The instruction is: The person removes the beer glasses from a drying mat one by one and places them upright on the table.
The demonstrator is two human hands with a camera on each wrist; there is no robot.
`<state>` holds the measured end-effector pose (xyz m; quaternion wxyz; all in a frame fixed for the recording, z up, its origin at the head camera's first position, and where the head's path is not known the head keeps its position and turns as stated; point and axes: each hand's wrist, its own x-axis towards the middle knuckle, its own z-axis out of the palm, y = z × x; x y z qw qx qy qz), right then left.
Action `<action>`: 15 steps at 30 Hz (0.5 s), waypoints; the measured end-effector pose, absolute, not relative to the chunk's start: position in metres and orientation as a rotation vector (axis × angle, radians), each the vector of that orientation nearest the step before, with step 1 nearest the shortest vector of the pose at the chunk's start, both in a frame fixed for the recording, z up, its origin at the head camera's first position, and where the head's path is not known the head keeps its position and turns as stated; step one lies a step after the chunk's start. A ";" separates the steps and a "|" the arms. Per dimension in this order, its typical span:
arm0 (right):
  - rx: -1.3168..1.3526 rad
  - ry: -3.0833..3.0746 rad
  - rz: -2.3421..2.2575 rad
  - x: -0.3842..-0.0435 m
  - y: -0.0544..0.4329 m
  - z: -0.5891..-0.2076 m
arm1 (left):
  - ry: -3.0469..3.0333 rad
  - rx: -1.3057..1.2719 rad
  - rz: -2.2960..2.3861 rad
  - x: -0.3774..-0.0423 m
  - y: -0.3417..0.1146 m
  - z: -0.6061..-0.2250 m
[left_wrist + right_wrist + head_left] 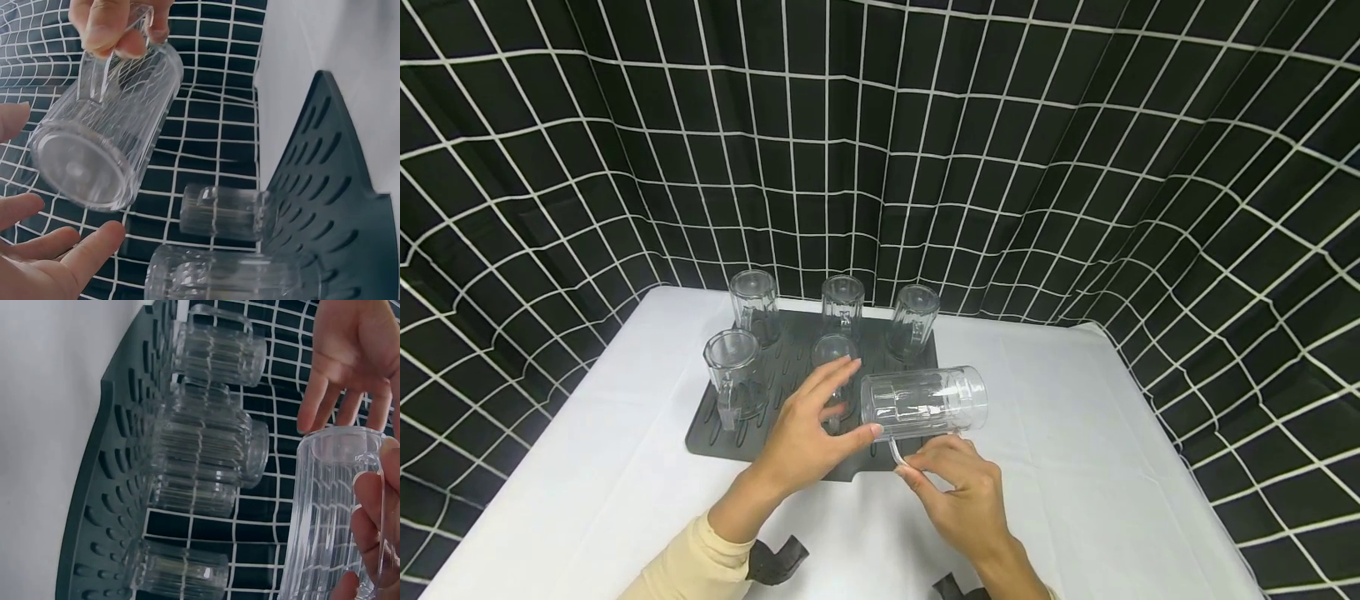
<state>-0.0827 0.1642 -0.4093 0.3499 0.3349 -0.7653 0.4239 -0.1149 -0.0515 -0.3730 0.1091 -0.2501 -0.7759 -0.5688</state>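
The person's right hand pinches the handle of a clear, panelled beer mug, thumb and fingers curled round it from below. The mug hangs sideways in the air above the right front of the mat, base toward the left hand, mouth away to the right. The handle seems the natural hold here, since it leaves the smooth body untouched and easy to turn.

The left hand holds nothing: its fingers are spread wide beside the mug's base. From the left wrist they look just apart from it, perhaps poised to steady that end.

Beneath lies a dark grey drying mat, its ridges probably there to let water run off. Five similar mugs stand upright on it: a back left mug, a back middle mug and a back right mug, with a front left mug and a middle mug partly hidden behind the left hand. They look mouth down, likely for draining, though such clear walls make that hard to confirm.

Under everything spreads a white tablecloth; a black curtain with a white grid surrounds it.
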 end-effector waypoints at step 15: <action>0.937 -1.951 1.058 -0.081 0.160 -0.413 | -2.324 -0.748 -1.835 -0.116 -0.047 -0.382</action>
